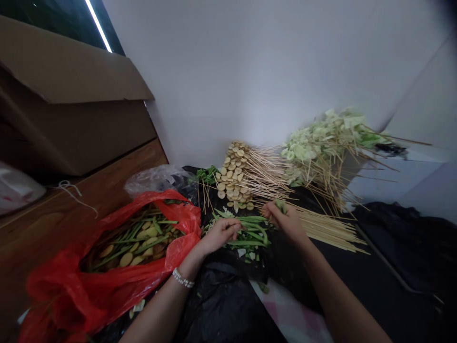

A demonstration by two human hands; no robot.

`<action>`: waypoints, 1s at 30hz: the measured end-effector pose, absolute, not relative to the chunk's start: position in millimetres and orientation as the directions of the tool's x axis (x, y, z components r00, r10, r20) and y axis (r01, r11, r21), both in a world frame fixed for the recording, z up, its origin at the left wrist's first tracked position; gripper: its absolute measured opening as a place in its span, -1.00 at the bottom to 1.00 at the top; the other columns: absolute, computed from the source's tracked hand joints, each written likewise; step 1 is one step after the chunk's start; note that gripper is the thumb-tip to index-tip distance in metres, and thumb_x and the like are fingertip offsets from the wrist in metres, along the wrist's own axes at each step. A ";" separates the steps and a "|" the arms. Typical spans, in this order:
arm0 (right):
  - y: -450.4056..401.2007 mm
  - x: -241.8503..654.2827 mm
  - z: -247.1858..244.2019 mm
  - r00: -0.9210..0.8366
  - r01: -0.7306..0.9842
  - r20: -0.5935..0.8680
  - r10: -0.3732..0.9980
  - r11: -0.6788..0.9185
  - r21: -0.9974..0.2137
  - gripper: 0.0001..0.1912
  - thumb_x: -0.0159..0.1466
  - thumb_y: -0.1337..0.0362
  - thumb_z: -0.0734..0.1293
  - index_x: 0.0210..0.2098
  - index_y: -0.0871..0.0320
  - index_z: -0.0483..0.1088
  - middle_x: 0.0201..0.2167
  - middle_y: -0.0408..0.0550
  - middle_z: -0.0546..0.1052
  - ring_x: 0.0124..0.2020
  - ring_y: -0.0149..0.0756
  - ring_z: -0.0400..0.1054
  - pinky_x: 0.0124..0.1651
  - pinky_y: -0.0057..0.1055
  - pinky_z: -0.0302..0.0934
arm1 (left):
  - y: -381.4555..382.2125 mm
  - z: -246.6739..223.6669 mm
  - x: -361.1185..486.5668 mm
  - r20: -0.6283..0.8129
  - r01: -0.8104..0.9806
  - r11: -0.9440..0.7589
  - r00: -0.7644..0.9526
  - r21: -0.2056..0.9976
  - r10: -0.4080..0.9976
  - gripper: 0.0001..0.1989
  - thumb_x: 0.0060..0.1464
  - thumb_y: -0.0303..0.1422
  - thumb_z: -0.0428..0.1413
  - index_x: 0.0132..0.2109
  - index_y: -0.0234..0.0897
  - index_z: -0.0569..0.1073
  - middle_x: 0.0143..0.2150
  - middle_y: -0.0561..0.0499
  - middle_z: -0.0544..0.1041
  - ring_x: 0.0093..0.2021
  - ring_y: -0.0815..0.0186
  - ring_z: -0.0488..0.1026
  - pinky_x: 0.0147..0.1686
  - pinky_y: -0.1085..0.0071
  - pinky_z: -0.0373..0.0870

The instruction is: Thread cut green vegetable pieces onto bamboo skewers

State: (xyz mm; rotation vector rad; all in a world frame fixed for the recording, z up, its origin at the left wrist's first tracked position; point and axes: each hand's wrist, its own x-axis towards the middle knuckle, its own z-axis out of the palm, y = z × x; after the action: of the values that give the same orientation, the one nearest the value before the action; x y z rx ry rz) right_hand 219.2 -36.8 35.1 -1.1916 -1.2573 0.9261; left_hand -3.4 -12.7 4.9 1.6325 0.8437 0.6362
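My left hand [223,234], with a beaded bracelet [183,278] at the wrist, is held over a small pile of green beans [252,231]. Its thumb and fingers are pinched together, and what they hold, if anything, is too blurred to name. To the right, my right hand [287,220] is closed around a green vegetable piece [281,205] that shows above its fingers. Just beyond that hand, a bundle of bare bamboo skewers [332,231] lies on black plastic. Behind the beans are stacked skewers of potato slices [233,174].
At the left, an open red plastic bag [185,219] holds potato slices and green beans. Skewered cabbage [321,138] is heaped at the back right by the white wall [250,71]. A clear plastic bag [160,178] and a cardboard box [82,133] stand further left.
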 end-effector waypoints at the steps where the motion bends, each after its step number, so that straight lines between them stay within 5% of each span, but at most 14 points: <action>1: -37.5 217.4 33.8 0.009 0.175 0.165 0.986 0.161 -0.971 -0.64 0.18 0.00 0.30 -0.48 0.19 0.43 -0.65 -0.22 0.38 -0.69 -0.52 0.09 -0.61 -0.53 -0.02 | -14.9 6.2 -2.8 -0.017 0.209 -0.147 0.626 0.967 0.780 -0.57 0.13 -0.05 0.02 -0.29 -0.38 0.48 -0.59 0.12 0.29 -0.62 0.49 0.08 -0.60 0.52 -0.04; 6: -45.7 204.8 27.1 -0.339 0.450 0.150 0.929 0.300 -0.841 -0.76 0.12 0.10 0.36 -0.46 0.17 0.47 -0.57 -0.23 0.44 -0.51 -0.43 0.23 -0.45 -0.53 0.07 | -21.3 9.0 2.4 0.064 0.267 -0.301 0.644 0.916 0.763 -0.61 0.18 -0.12 -0.02 -0.42 -0.34 0.44 -0.56 0.08 0.29 -0.53 0.41 0.18 -0.50 0.50 0.06; 10: -48.0 203.0 24.5 -0.372 0.527 0.232 0.899 0.410 -0.745 -0.78 0.18 0.18 0.31 -0.52 0.14 0.44 -0.61 -0.23 0.40 -0.55 -0.43 0.18 -0.49 -0.53 0.01 | -23.3 12.3 3.4 0.087 0.310 -0.352 0.629 0.883 0.773 -0.62 0.17 -0.14 -0.02 -0.46 -0.29 0.43 -0.57 0.06 0.31 -0.51 0.37 0.21 -0.48 0.48 0.08; 17: -50.2 201.5 23.9 -0.456 0.602 0.231 0.859 0.489 -0.631 -0.76 0.16 0.25 0.28 -0.62 0.13 0.33 -0.69 -0.23 0.30 -0.61 -0.45 0.08 -0.53 -0.51 -0.14 | -29.0 16.4 -0.4 -0.071 0.306 -0.236 0.734 0.923 0.676 -0.71 0.17 -0.24 -0.05 -0.44 -0.28 0.39 -0.59 0.09 0.29 -0.59 0.41 0.14 -0.56 0.50 0.03; 24: -52.4 193.0 16.9 -0.469 0.645 0.237 0.851 0.513 -0.566 -0.83 0.07 0.40 0.26 -0.63 0.14 0.28 -0.65 -0.20 0.37 -0.58 -0.43 0.14 -0.48 -0.48 -0.11 | -28.8 9.7 4.1 0.109 0.392 -0.487 0.682 0.781 0.723 -0.84 -0.03 -0.48 -0.03 -0.53 -0.29 0.34 -0.59 0.11 0.20 -0.52 0.40 0.12 -0.50 0.48 -0.01; 30: -50.3 185.1 6.7 -0.414 0.669 0.349 0.840 0.541 -0.509 -0.87 0.08 0.44 0.25 -0.55 0.12 0.29 -0.56 -0.14 0.44 -0.51 -0.37 0.25 -0.43 -0.46 -0.05 | -22.2 3.1 7.3 0.105 0.369 -0.351 0.545 0.861 0.832 -0.82 -0.03 -0.47 -0.05 -0.55 -0.30 0.33 -0.60 0.11 0.21 -0.54 0.41 0.11 -0.52 0.48 -0.02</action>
State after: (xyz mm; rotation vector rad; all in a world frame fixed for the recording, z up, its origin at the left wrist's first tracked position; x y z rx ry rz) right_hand 185.1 -50.3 6.7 -1.2150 -2.2072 0.3907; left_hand 7.3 -22.2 3.1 1.9417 0.9740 0.6963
